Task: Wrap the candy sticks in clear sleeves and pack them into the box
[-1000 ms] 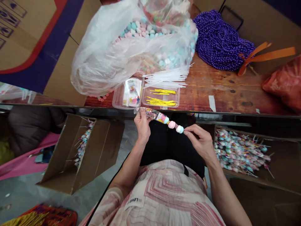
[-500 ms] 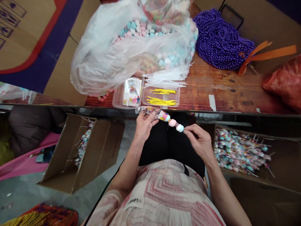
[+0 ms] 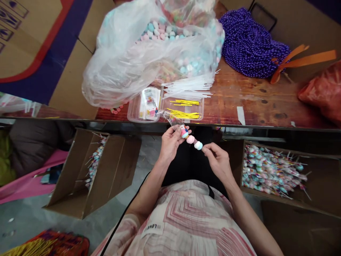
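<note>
My left hand [image 3: 169, 145] is closed around a clear printed plastic sleeve [image 3: 169, 118], fingers gripping near its lower end. Out of that end comes a candy skewer [image 3: 190, 139] with pink, white and pale blue round pieces; its upper part is inside the sleeve. The skewer slants down to the right over my lap. Thumb and fingers of my right hand [image 3: 217, 160] pinch its lower tip, just past the last blue-and-white piece. The stick itself is hidden between those fingertips.
On the wooden table [image 3: 255, 106] lie a big bag of candies [image 3: 117, 67], white sticks [image 3: 186, 91], yellow ties [image 3: 183, 113] in a clear tray, printed sleeves [image 3: 149, 103] and purple cord [image 3: 253, 46]. Cardboard boxes holding finished-looking skewers [image 3: 271, 170] stand either side, including a left box [image 3: 106, 177].
My left hand has slid down the sleeve toward the skewer's exposed pieces, so the sleeve's upper end sticks out above it. Both hands have come closer together, the right shifting slightly left and down.
</note>
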